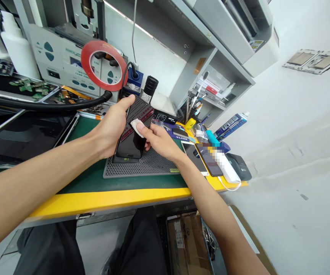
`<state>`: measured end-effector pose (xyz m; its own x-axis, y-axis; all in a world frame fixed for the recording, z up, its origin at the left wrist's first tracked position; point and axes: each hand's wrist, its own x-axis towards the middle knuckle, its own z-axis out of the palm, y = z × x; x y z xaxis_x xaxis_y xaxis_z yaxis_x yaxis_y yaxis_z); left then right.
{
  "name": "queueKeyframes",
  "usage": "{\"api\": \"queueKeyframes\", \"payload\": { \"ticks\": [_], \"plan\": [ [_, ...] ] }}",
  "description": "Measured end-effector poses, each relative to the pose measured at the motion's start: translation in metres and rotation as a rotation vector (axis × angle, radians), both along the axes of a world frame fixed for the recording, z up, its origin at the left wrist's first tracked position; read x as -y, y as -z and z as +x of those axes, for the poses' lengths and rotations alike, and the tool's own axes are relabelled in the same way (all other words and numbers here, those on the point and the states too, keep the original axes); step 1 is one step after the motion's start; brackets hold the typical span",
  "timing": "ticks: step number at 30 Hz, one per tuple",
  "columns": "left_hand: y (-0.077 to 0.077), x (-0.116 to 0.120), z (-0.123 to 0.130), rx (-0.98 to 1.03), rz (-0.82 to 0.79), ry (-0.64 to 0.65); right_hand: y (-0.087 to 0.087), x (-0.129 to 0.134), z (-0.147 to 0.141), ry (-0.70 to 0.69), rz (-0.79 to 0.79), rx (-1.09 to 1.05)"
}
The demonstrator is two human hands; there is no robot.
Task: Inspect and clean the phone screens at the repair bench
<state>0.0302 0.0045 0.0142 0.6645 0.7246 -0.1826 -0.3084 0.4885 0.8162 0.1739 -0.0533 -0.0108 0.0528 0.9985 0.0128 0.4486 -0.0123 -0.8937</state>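
A black smartphone with a glossy screen is held tilted above the bench. My left hand grips it along its left side, thumb at the upper edge. Pinched in my right hand is a small white cloth or wipe, pressed on the screen. A reddish printed band and lines of text show on the upper part of the screen. Beneath the phone lies a grey perforated mat. Some fingers of both hands are hidden behind the phone.
A roll of red tape hangs before a grey control box. Large dark screens lie at left, under a black hose. At right rest a white-framed panel, another phone and a white power strip. The bench has a yellow edge.
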Motion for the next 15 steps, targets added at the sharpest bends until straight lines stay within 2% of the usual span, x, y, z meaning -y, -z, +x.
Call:
{"api": "queueKeyframes", "payload": {
  "ticks": [15],
  "plan": [
    [0.0043,-0.0023,0.0002,-0.005,0.024,0.006,0.0012,0.0,0.0002,-0.017,0.022,0.011]
  ]
}}
